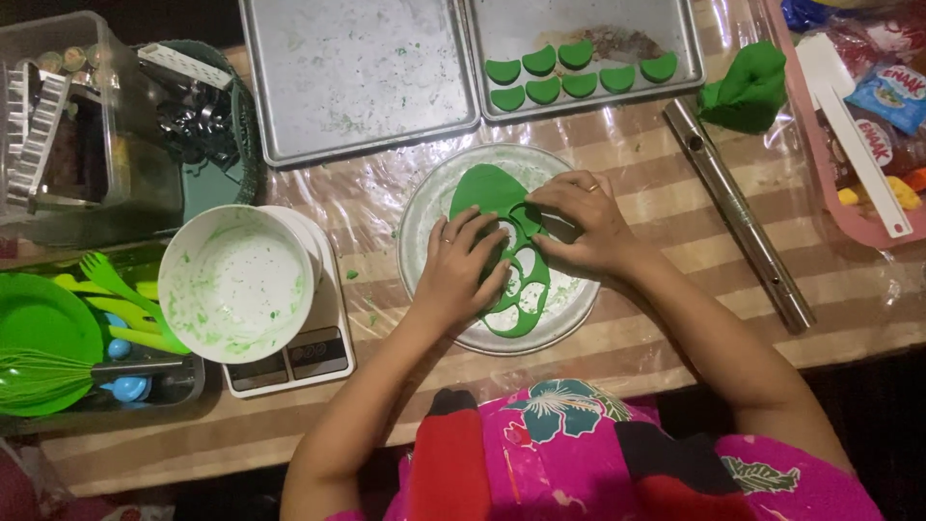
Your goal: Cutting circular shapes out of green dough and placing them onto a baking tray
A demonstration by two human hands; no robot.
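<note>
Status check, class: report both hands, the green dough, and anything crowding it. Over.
Left hand and right hand both pressing on green dough sheet. Sheet lies on round metal plate, holes cut. Metal rolling pin lies apart, right.

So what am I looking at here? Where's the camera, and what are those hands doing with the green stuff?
There is no machine here: a person works with two bare hands, and the single camera sits on their head, looking down at a striped table. Both hands press on a flat green dough sheet with round holes cut out of it, lying on a round metal plate. The left hand lies over the holes; the right hand pinches the sheet's edge. Above, one tray has no pieces on it, and another tray holds green cut pieces. A white bowl sits on a scale, and a metal rolling pin lies to the right beside a dough lump.
</note>
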